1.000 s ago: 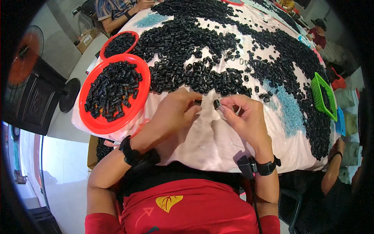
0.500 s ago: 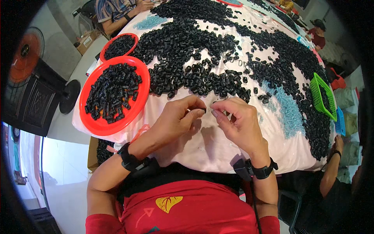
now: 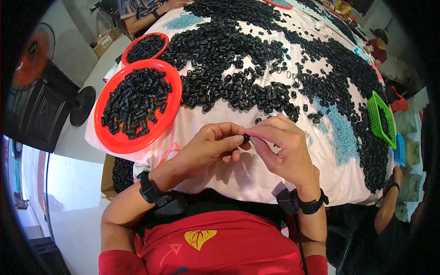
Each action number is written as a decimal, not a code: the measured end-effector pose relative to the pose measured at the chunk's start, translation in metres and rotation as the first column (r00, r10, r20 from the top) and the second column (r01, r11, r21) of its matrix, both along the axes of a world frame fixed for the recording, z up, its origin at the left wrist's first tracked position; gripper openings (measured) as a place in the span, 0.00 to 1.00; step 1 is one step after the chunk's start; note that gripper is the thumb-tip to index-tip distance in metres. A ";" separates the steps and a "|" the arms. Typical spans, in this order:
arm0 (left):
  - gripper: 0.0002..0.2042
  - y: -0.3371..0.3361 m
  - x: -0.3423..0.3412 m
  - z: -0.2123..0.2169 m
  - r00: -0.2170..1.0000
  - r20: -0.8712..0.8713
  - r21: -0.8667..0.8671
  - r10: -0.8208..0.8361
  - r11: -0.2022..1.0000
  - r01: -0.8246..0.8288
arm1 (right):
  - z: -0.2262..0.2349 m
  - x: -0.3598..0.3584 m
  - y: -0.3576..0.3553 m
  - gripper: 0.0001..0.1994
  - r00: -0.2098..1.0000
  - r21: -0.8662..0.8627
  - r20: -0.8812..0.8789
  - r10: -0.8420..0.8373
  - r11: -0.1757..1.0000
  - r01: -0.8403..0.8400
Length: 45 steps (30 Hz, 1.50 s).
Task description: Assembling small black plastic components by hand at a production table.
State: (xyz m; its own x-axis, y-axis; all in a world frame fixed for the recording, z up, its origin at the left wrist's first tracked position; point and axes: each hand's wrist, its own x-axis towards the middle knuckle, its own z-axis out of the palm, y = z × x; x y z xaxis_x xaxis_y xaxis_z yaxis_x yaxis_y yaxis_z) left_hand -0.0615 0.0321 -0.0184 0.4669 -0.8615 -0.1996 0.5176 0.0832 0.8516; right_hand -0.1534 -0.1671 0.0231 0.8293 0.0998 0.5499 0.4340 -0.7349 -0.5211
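Left hand (image 3: 208, 149) and right hand (image 3: 282, 146) meet fingertip to fingertip; both pinch one small black piece (image 3: 246, 137).

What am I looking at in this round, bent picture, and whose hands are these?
The view comes from a wide fisheye camera worn on a person's head, looking down, so straight edges curve. No machine: the person's bare left hand and right hand meet at the fingertips, pinching a small black piece between them. Both wrists wear black bands. Under them is a table with a pale cover, heaped with many small black parts. At the left, a red round tray holds more such parts, a second red tray behind it. A green basket lies at the right. Other people sit around the table.
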 end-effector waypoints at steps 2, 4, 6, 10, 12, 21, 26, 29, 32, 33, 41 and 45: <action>0.12 0.001 -0.001 -0.001 0.996 -0.082 -0.004 -0.023 1.000 0.022 | -0.004 0.001 -0.004 0.13 0.997 0.044 -0.051 0.057 0.998 -0.055; 0.12 0.005 -0.002 -0.002 0.990 -0.137 0.005 0.021 1.000 -0.021 | -0.004 0.002 -0.012 0.14 0.995 -0.048 -0.076 -0.066 0.997 0.062; 0.12 0.011 -0.002 -0.003 0.979 -0.192 0.016 0.065 0.998 -0.063 | -0.008 0.005 -0.019 0.15 0.961 -0.187 -0.103 -0.258 0.954 0.236; 0.11 0.016 -0.001 -0.006 0.971 -0.228 0.010 0.074 0.997 -0.074 | -0.018 0.018 -0.016 0.15 0.966 -0.366 -0.143 -0.217 0.918 0.152; 0.11 0.016 -0.004 -0.009 0.971 -0.225 -0.001 0.080 0.997 -0.083 | -0.014 0.021 -0.014 0.15 0.966 -0.355 -0.149 -0.213 0.923 0.149; 0.11 0.019 -0.006 -0.008 0.984 -0.172 0.007 0.055 0.998 -0.055 | -0.015 0.042 -0.005 0.13 0.971 -0.350 -0.118 -0.208 0.924 0.155; 0.10 0.018 -0.005 -0.014 0.984 -0.169 -0.024 0.049 0.998 -0.054 | -0.019 0.051 0.001 0.10 0.971 -0.318 -0.140 -0.194 0.938 0.142; 0.09 0.017 -0.005 -0.018 0.985 -0.168 -0.065 0.033 0.997 -0.045 | -0.024 0.054 0.004 0.09 0.967 -0.328 -0.145 -0.210 0.932 0.153; 0.09 0.018 -0.004 -0.015 0.984 -0.174 -0.058 0.031 0.997 -0.041 | -0.025 0.057 0.006 0.07 0.984 -0.338 -0.071 -0.161 0.932 0.128; 0.09 0.018 -0.004 -0.016 0.985 -0.169 -0.059 0.031 0.997 -0.042 | -0.027 0.058 0.007 0.06 0.988 -0.346 -0.069 -0.140 0.932 0.108; 0.10 0.018 -0.008 -0.020 0.988 -0.141 -0.117 0.065 0.990 -0.081 | 0.000 0.024 0.007 0.04 0.886 0.286 -0.463 -0.027 0.942 0.178; 0.10 0.018 -0.009 -0.015 0.992 -0.065 -0.070 0.106 0.991 -0.110 | -0.003 0.012 0.012 0.04 0.903 0.482 -0.421 0.090 0.865 0.138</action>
State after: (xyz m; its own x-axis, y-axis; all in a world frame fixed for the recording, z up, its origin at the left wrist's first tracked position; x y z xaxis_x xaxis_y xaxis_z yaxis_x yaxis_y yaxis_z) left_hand -0.0705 0.0501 -0.0332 0.5471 -0.8198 -0.1691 0.5528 0.2022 0.8084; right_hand -0.1411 -0.1550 0.0199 0.9865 -0.1102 0.1215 0.0775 -0.3401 -0.9372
